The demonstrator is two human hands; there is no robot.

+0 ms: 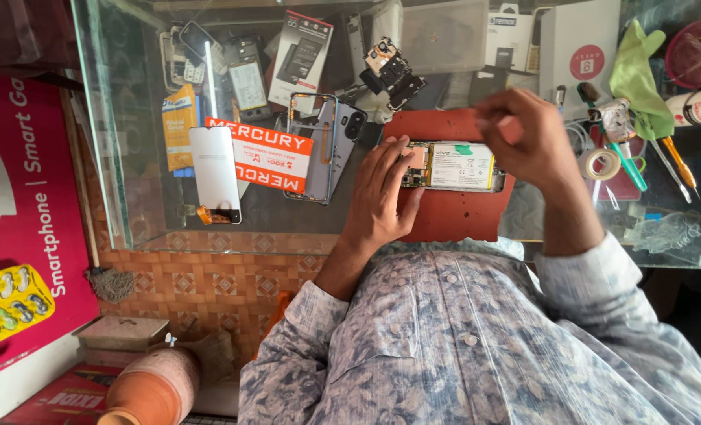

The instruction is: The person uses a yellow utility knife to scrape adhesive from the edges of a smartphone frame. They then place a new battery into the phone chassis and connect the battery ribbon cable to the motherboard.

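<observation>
An opened smartphone (457, 167), back cover off with its white battery and circuit board showing, lies on a red work mat (453, 212) on the glass counter. My left hand (382, 193) rests on the phone's left end, fingers pressing on the board area and holding it still. A little above the phone's right half hovers my right hand (527, 138), its fingertips pinched together and blurred. I make out nothing between them.
A detached phone screen (215, 173), a phone frame with back cover (325, 145) and an orange and white box (268, 153) lie left of the mat. Screwdrivers (677, 161), a tape roll (601, 164) and a green cloth (638, 79) lie to the right. Several boxes and parts stand at the back.
</observation>
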